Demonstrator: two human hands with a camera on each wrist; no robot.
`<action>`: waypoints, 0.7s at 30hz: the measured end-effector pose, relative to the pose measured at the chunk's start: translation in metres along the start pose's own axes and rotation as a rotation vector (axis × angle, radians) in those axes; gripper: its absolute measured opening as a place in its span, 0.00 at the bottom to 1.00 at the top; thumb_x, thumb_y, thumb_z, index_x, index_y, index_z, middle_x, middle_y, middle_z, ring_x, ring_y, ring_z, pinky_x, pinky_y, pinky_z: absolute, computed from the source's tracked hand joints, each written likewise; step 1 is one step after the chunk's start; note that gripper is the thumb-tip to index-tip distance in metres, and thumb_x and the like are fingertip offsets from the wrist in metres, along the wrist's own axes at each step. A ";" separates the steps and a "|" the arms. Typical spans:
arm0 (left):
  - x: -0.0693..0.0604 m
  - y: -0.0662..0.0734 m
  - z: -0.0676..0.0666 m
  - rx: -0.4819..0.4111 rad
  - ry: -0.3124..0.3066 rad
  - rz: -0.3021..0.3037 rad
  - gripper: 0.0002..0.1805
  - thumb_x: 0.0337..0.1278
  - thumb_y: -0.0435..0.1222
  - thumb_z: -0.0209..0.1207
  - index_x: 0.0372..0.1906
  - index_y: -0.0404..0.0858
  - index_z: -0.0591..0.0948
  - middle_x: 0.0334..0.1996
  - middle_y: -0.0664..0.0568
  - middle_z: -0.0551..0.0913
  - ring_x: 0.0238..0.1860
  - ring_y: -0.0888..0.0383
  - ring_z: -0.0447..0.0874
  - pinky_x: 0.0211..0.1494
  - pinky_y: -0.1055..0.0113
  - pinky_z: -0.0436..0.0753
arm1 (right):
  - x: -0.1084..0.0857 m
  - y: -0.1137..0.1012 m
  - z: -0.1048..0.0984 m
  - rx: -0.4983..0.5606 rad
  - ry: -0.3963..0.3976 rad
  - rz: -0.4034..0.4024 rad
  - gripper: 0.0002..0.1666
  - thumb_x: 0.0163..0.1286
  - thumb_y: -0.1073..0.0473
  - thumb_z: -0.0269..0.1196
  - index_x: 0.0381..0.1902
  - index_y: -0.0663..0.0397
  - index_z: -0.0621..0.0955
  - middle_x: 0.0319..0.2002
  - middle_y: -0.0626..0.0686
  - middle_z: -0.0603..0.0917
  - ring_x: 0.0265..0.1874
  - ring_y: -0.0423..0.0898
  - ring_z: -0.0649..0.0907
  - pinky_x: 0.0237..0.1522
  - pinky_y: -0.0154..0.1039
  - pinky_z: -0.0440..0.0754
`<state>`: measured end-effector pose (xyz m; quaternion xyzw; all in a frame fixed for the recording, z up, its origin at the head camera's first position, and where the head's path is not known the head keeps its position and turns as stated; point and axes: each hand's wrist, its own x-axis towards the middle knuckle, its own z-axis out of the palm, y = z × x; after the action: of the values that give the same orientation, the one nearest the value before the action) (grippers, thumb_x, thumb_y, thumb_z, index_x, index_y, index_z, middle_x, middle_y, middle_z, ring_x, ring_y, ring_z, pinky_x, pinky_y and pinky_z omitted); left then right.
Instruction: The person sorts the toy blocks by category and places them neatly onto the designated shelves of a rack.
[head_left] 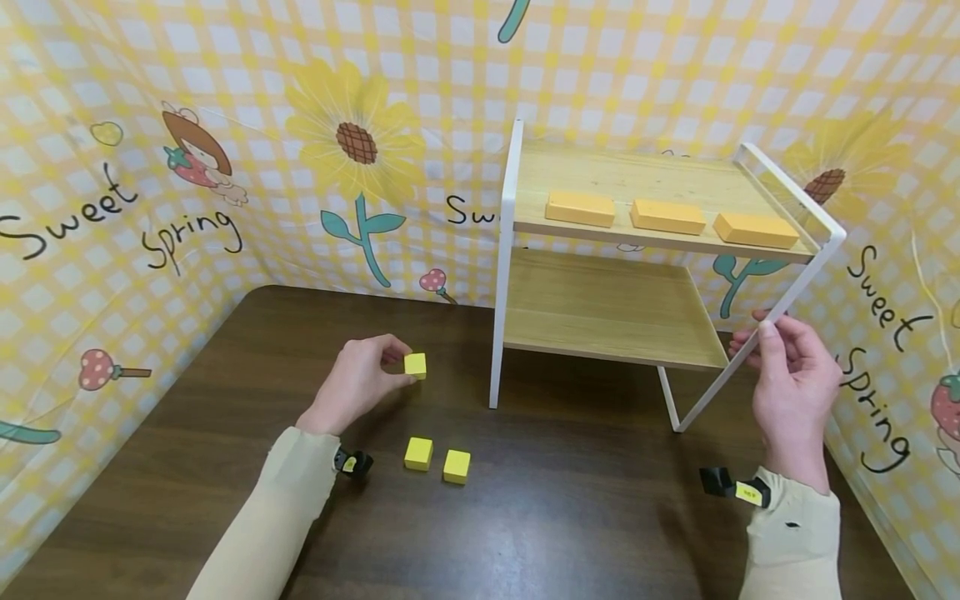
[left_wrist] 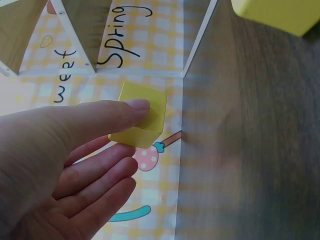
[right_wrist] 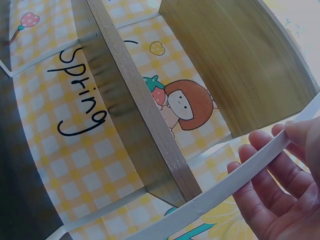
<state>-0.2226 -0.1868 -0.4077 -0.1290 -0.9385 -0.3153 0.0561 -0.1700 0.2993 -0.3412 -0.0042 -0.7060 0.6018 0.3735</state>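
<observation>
Between thumb and fingers, my left hand pinches a small yellow cube above the table, left of the shelf. The left wrist view shows the thumb lying across one face of that cube. Two more yellow cubes, one beside the other, sit on the table nearer to me. My right hand holds the white side post of the two-tier wooden shelf. In the right wrist view the thumb and fingers lie on either side of the white bar.
Three orange-yellow blocks, left, middle and right, stand in a row along the upper shelf's front edge. The dark wooden table meets a checked, flower-printed cloth at the back and sides.
</observation>
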 end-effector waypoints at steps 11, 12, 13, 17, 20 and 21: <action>-0.003 0.010 0.004 -0.011 0.009 0.045 0.18 0.50 0.35 0.78 0.46 0.37 0.85 0.43 0.49 0.87 0.45 0.50 0.85 0.51 0.52 0.84 | 0.000 0.001 0.000 0.015 -0.002 0.000 0.19 0.76 0.58 0.62 0.53 0.71 0.82 0.36 0.55 0.88 0.34 0.44 0.87 0.38 0.28 0.83; -0.004 0.011 0.004 -0.011 0.009 0.050 0.18 0.50 0.35 0.78 0.46 0.38 0.85 0.43 0.49 0.87 0.45 0.50 0.85 0.51 0.52 0.84 | 0.000 0.001 0.000 0.017 -0.002 0.003 0.19 0.76 0.58 0.62 0.53 0.71 0.82 0.36 0.55 0.88 0.34 0.44 0.87 0.38 0.28 0.83; -0.004 0.012 0.004 -0.013 0.008 0.055 0.18 0.50 0.35 0.78 0.46 0.38 0.85 0.43 0.49 0.87 0.45 0.50 0.85 0.51 0.52 0.84 | 0.000 0.001 0.000 0.021 -0.002 0.006 0.19 0.76 0.58 0.62 0.53 0.71 0.82 0.37 0.56 0.88 0.34 0.45 0.87 0.38 0.28 0.83; -0.006 0.015 0.005 -0.012 0.006 0.075 0.18 0.49 0.35 0.78 0.46 0.38 0.86 0.42 0.50 0.88 0.44 0.52 0.85 0.51 0.54 0.84 | 0.000 0.001 0.000 0.026 -0.002 0.012 0.18 0.76 0.59 0.62 0.53 0.70 0.83 0.38 0.57 0.88 0.35 0.45 0.87 0.38 0.28 0.83; -0.007 0.017 0.006 -0.010 0.011 0.089 0.18 0.48 0.35 0.79 0.45 0.38 0.87 0.42 0.50 0.88 0.43 0.53 0.86 0.50 0.54 0.84 | 0.000 0.002 0.000 0.020 -0.002 0.012 0.17 0.76 0.58 0.62 0.52 0.68 0.83 0.37 0.56 0.88 0.34 0.45 0.87 0.38 0.28 0.83; -0.007 0.017 0.006 -0.010 0.013 0.095 0.18 0.47 0.35 0.79 0.45 0.38 0.87 0.42 0.50 0.88 0.43 0.53 0.86 0.50 0.54 0.84 | 0.000 0.002 0.000 0.019 -0.003 0.014 0.17 0.76 0.58 0.62 0.52 0.67 0.84 0.37 0.55 0.88 0.34 0.45 0.87 0.38 0.28 0.83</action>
<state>-0.2111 -0.1712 -0.4037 -0.1716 -0.9295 -0.3175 0.0762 -0.1705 0.2998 -0.3426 -0.0047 -0.7007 0.6109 0.3684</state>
